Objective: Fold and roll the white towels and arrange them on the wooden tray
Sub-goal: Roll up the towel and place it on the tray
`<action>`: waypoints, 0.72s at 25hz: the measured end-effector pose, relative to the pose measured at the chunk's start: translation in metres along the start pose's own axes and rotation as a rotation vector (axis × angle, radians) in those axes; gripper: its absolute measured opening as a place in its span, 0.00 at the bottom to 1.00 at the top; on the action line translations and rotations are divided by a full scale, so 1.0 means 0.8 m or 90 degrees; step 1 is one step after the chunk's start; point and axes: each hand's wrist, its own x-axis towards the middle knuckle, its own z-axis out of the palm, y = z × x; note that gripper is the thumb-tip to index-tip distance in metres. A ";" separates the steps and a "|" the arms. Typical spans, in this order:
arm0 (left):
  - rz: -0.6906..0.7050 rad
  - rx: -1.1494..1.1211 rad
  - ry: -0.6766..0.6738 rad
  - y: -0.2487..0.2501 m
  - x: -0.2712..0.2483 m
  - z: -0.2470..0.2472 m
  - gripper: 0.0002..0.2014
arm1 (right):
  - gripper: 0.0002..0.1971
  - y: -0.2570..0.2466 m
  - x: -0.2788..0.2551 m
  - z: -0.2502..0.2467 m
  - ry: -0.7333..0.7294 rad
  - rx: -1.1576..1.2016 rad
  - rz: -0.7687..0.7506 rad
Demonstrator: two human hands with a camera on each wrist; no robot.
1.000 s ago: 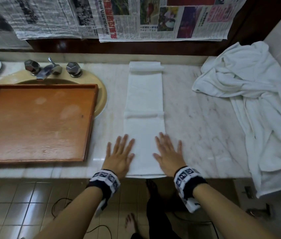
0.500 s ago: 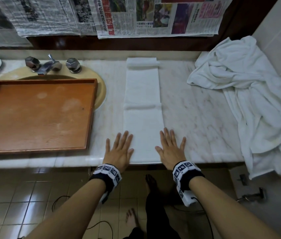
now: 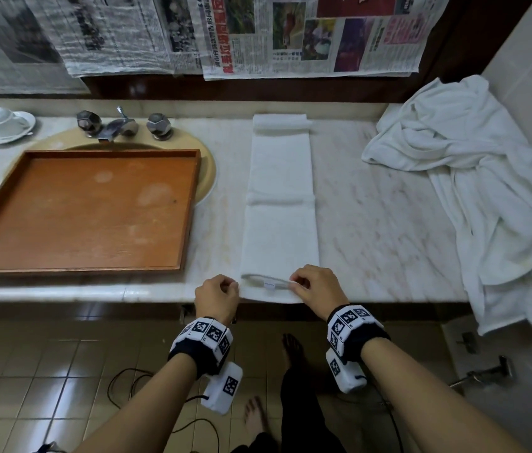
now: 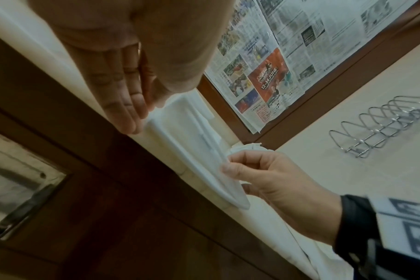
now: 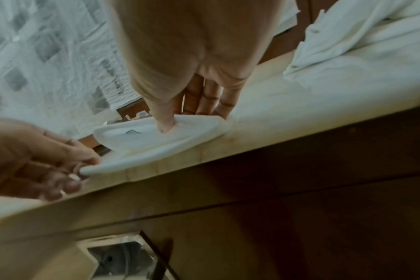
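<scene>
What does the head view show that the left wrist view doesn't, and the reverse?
Only the head view shows the wooden tray over the sink, the faucet, the cup and saucer and the folded towel at full length. Only the left wrist view shows a wire rack on the wall. Both show the left hand and right hand pinching the towel's near edge.

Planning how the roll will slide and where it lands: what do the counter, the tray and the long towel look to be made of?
Counter: looks like polished marble, pale with faint veins and a sheen at the front edge. Tray: wood, orange-brown, visible grain, worn pale patches. Towel: soft white cloth, probably cotton terry; it bends limply where each hand pinches it.
</scene>
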 end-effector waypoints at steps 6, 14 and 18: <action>-0.016 -0.015 -0.026 0.005 -0.004 0.008 0.02 | 0.06 -0.001 -0.010 -0.002 0.109 0.083 -0.095; -0.058 0.077 0.004 0.024 0.006 -0.005 0.10 | 0.11 0.008 -0.030 0.000 -0.032 -0.134 -0.064; 0.192 0.218 -0.073 0.049 0.015 0.014 0.25 | 0.24 0.002 -0.006 -0.005 -0.053 -0.178 -0.011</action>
